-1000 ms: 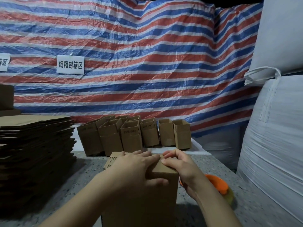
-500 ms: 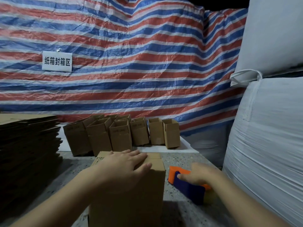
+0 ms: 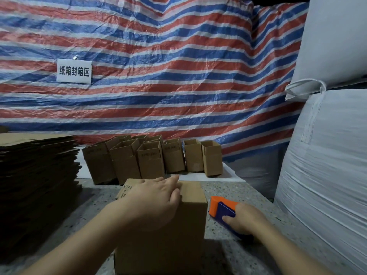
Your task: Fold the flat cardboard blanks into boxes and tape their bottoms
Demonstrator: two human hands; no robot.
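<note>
Brown cardboard box [image 3: 174,231] is stood upright, top flaps pressed closed by the flat, straight-fingered left hand [image 3: 156,197]. Orange-and-blue tape dispenser [image 3: 222,210] is gripped by the right hand [image 3: 245,217], fingers curled round it.

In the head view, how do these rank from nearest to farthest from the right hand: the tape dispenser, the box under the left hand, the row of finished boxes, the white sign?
1. Tape dispenser: gripped by the right hand, on the table.
2. Box under the left hand: just to its left.
3. Row of finished boxes: behind, at the table's far edge.
4. White sign: on the striped tarp, upper left.
</note>
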